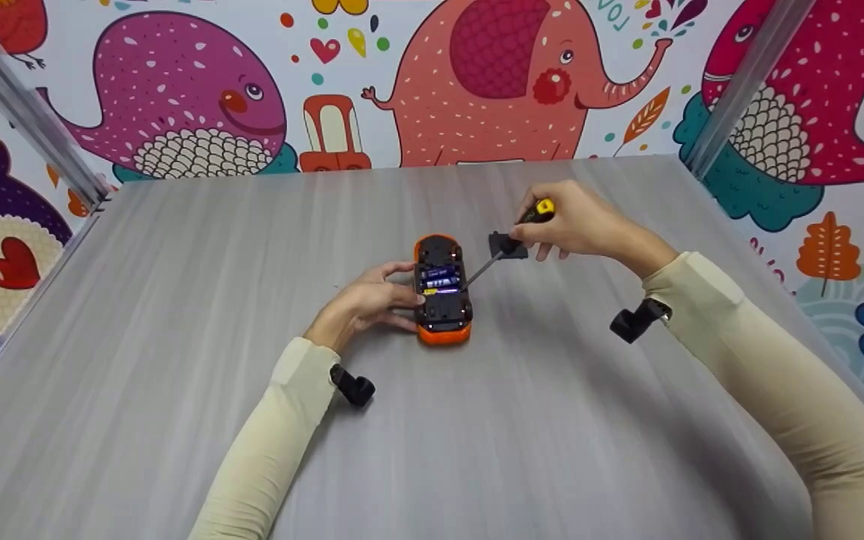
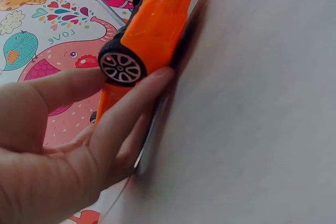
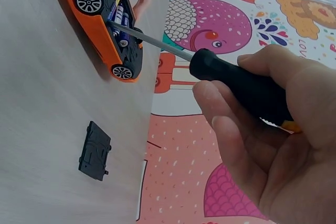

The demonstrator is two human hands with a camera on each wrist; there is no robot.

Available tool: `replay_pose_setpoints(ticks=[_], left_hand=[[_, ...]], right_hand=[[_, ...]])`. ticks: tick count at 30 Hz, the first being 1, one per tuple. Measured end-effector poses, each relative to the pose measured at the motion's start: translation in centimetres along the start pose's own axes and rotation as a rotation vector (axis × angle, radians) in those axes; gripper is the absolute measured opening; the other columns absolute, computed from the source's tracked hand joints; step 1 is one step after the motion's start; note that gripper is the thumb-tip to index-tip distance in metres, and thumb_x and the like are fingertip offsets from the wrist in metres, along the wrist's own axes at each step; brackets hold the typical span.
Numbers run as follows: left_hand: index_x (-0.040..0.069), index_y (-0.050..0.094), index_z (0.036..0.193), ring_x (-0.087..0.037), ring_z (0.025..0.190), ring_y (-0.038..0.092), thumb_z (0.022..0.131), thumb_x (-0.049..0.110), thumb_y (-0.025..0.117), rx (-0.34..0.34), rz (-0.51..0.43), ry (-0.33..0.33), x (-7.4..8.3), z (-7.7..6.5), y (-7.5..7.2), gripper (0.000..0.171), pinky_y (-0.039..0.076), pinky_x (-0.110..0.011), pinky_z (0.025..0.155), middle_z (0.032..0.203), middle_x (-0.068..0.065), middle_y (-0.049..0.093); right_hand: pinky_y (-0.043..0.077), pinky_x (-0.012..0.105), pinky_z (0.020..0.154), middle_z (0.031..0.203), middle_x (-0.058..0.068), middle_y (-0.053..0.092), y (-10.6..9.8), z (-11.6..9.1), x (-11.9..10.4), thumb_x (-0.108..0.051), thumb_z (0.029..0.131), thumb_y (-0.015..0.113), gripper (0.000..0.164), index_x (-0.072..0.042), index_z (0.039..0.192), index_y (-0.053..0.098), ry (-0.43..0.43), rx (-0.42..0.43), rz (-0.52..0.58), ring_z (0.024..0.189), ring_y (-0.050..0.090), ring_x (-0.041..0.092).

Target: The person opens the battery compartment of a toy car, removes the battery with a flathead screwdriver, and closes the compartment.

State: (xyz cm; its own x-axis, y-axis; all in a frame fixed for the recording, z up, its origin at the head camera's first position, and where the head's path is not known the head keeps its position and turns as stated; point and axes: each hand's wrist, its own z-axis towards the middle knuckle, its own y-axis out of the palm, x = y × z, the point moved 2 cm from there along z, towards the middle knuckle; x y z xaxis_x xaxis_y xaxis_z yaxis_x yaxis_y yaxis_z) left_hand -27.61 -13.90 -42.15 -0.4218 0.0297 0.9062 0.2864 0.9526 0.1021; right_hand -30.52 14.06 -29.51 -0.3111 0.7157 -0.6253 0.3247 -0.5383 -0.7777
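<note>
Mid-table: one orange toy car belly-up, batteries showing. Left hand grips car's left flank, fingers wrapped on body. Right hand clenches one screwdriver, tip in battery bay. One black cover lies just right of car.

The orange plastic toy car lies upside down near the middle of the frame, its black underside up. Its battery compartment is open and purple batteries sit inside. The black-handled screwdriver with a yellow end is tilted, right of the car, its metal tip at the batteries.
</note>
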Motion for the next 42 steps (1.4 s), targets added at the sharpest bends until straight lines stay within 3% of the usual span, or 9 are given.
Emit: replay_pose_setpoints(ticks=[8, 17, 26, 34, 38, 42], left_hand=[[0.012, 0.033, 0.153, -0.027, 0.099, 0.069, 0.088, -0.009, 0.062, 0.004, 0.001, -0.006, 0.0, 0.0, 0.0, 0.074, 0.063, -0.048, 0.081, 0.129, -0.028, 0.061], [0.012, 0.034, 0.153, -0.030, 0.104, 0.068, 0.088, -0.009, 0.062, -0.001, -0.002, 0.000, -0.1, 0.0, 0.0, 0.074, 0.063, -0.049, 0.082, 0.136, -0.031, 0.057], [0.013, 0.034, 0.153, -0.030, 0.103, 0.068, 0.087, -0.009, 0.062, -0.001, 0.004, 0.003, 0.0, 0.0, 0.1, 0.075, 0.063, -0.049, 0.083, 0.132, -0.029, 0.059], [0.012, 0.035, 0.152, -0.030, 0.103, 0.068, 0.087, -0.009, 0.063, 0.000, 0.003, 0.001, 0.1, -0.1, -0.1, 0.074, 0.062, -0.049, 0.084, 0.134, -0.029, 0.059], [0.013, 0.035, 0.153, -0.032, 0.106, 0.068, 0.088, -0.009, 0.063, 0.000, 0.003, -0.003, 0.1, 0.0, -0.1, 0.074, 0.062, -0.050, 0.085, 0.135, -0.028, 0.058], [0.014, 0.036, 0.152, -0.031, 0.105, 0.068, 0.088, -0.008, 0.062, -0.001, 0.008, -0.001, 0.1, -0.1, 0.0, 0.073, 0.062, -0.049, 0.085, 0.135, -0.029, 0.058]], right_hand=[[0.057, 0.025, 0.059, 0.097, 0.011, 0.069, 0.1, 0.0, -1.6, -0.031, 0.091, 0.074, 0.024, -0.014, 0.105, 0.066, 0.026, -0.015, -0.078, 0.077, 0.070, 0.027], [0.061, 0.026, 0.069, 0.100, 0.011, 0.069, 1.1, 0.5, -4.3, -0.027, 0.091, 0.074, 0.025, -0.010, 0.107, 0.065, -0.011, -0.004, -0.208, 0.082, 0.070, 0.026], [0.061, 0.027, 0.069, 0.099, 0.012, 0.069, 1.2, 0.3, -4.5, -0.026, 0.091, 0.074, 0.026, -0.009, 0.107, 0.065, -0.006, 0.012, -0.224, 0.081, 0.068, 0.023], [0.056, 0.029, 0.066, 0.095, 0.010, 0.068, 1.6, 0.2, -5.8, -0.030, 0.090, 0.073, 0.027, -0.010, 0.106, 0.065, -0.041, 0.030, -0.338, 0.083, 0.063, 0.024], [0.059, 0.032, 0.071, 0.098, 0.009, 0.067, 2.0, 0.3, -6.6, -0.029, 0.090, 0.073, 0.027, -0.010, 0.108, 0.064, -0.053, 0.020, -0.343, 0.088, 0.063, 0.025], [0.060, 0.031, 0.070, 0.101, 0.011, 0.067, 1.8, 0.4, -5.9, -0.028, 0.091, 0.073, 0.026, -0.010, 0.108, 0.064, -0.057, 0.006, -0.282, 0.086, 0.064, 0.025]])
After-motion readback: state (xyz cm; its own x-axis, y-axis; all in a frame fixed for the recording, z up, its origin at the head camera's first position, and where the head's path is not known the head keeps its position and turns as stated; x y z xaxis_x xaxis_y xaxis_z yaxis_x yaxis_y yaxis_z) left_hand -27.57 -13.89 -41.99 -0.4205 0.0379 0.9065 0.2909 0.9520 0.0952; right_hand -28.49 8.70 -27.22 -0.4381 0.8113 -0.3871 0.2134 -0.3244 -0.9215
